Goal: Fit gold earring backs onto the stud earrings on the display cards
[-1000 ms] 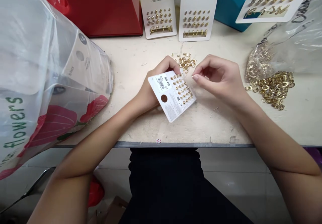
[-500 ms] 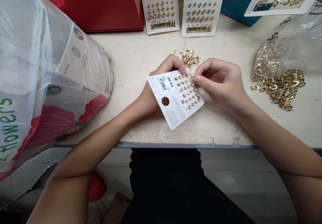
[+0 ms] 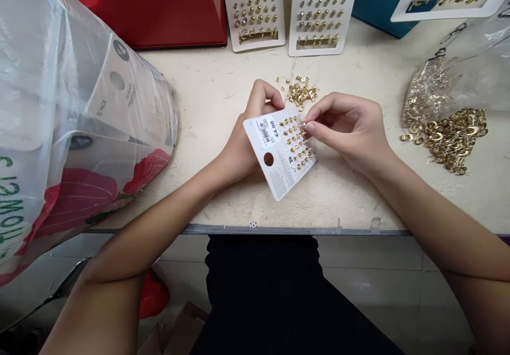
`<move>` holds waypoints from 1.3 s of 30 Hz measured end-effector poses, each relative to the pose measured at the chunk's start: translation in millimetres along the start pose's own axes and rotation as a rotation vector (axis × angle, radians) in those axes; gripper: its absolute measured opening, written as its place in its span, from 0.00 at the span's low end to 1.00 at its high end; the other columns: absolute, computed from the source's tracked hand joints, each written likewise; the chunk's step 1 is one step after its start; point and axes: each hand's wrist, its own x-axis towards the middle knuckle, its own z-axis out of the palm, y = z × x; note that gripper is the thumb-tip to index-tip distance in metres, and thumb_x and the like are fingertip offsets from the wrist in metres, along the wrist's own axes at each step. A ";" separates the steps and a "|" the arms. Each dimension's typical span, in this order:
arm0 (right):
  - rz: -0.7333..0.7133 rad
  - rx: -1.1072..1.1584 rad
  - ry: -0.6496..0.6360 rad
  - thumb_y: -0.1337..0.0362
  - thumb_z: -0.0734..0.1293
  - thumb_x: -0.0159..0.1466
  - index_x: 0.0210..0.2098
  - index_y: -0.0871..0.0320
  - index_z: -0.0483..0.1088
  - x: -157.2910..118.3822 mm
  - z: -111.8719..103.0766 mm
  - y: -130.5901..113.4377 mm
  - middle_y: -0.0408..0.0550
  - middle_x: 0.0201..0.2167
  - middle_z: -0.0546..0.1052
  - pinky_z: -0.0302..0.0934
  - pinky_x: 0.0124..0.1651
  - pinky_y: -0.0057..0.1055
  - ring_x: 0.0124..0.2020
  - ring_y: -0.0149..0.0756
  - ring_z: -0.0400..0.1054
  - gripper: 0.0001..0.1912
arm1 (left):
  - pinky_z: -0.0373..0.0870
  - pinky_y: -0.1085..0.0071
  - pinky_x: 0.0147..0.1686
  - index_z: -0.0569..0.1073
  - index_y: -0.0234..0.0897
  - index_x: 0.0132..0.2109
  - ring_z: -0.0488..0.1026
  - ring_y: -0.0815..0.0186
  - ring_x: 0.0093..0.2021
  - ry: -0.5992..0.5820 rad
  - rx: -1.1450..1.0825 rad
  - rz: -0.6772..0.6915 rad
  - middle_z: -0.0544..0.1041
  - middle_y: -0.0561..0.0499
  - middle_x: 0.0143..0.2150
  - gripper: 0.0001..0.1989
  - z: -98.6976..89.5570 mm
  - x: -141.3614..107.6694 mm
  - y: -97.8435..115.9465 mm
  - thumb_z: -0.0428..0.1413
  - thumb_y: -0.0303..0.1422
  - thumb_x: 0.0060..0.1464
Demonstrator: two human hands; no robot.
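My left hand (image 3: 249, 137) grips a white earring card (image 3: 274, 179) from behind, its fingers partly hidden by it. The card is tilted, with its printed back, price sticker and round hole towards me. Rows of gold earring backs (image 3: 297, 142) stand out from it on the posts. At the card's upper right edge my right hand (image 3: 353, 129) pinches thumb and forefinger together; a tiny bright bit shows at the fingertips, too small to name. Just beyond the card lies a small heap of loose gold earring backs (image 3: 302, 93) on the table.
Two filled earring cards (image 3: 257, 41) (image 3: 316, 49) stand at the back, between a red box (image 3: 179, 20) and a teal box (image 3: 378, 4). Gold hoop earrings (image 3: 454, 140) spill from a clear bag (image 3: 478, 78) at right. A large plastic bag (image 3: 139, 110) fills the left.
The card has swung and tilted further, its lower edge turning away and shifting slightly right. My left hand's fingers have shifted behind it. The right hand stays pinched at the card's edge.
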 end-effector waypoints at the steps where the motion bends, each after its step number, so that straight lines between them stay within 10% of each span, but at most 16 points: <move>1: -0.003 -0.002 0.000 0.55 0.76 0.59 0.31 0.53 0.74 0.1 -0.1 0.4 0.44 0.32 0.78 0.73 0.39 0.36 0.33 0.34 0.72 0.10 | 0.56 0.70 0.23 0.57 0.43 0.37 0.62 0.72 0.25 0.012 0.022 0.002 0.65 0.56 0.27 0.27 -0.4 0.1 0.0 0.66 0.50 0.49; 16: -0.047 0.012 0.108 0.53 0.75 0.60 0.31 0.53 0.72 -2.3 7.9 3.2 0.45 0.33 0.76 0.74 0.43 0.37 0.36 0.35 0.72 0.12 | 0.66 0.70 0.30 0.67 0.37 0.28 0.66 0.73 0.28 0.084 -0.007 0.042 0.69 0.56 0.26 0.37 6.9 -2.0 2.2 0.60 0.69 0.31; 39: -0.172 0.076 0.212 0.65 0.77 0.58 0.31 0.55 0.78 -3.7 17.4 7.1 0.40 0.29 0.79 0.74 0.36 0.23 0.32 0.26 0.75 0.05 | 0.71 0.74 0.28 0.72 0.35 0.26 0.73 0.71 0.29 0.106 0.007 0.218 0.76 0.53 0.26 0.21 6.2 2.1 -16.1 0.68 0.47 0.46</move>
